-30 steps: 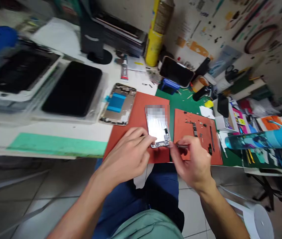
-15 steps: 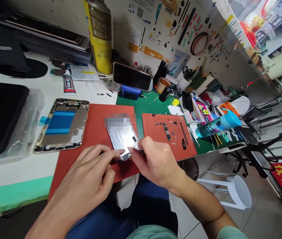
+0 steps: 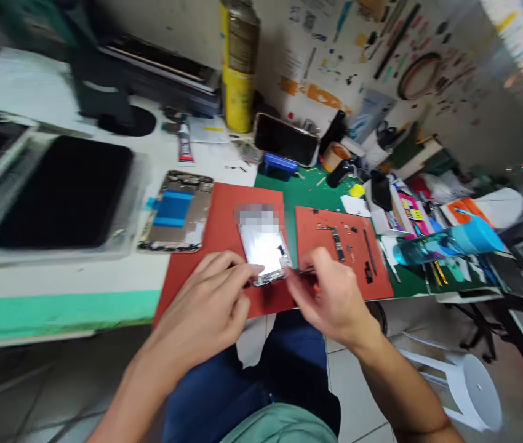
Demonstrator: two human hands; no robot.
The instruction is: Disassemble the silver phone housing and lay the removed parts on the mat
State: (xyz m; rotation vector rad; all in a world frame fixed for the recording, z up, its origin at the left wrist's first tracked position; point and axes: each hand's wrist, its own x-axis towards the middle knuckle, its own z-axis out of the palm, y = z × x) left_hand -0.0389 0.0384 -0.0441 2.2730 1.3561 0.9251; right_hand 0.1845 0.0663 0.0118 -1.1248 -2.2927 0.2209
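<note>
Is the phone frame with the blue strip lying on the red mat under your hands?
No, the phone frame with the blue strip lies on the white bench left of the red mat, apart from both hands.

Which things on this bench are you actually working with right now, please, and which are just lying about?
In use:
- left hand steadying the phone display panel
- right hand holding tweezers
- red mat

Lying about:
- phone housing
- spray can
- glue tube
- water bottle
</note>
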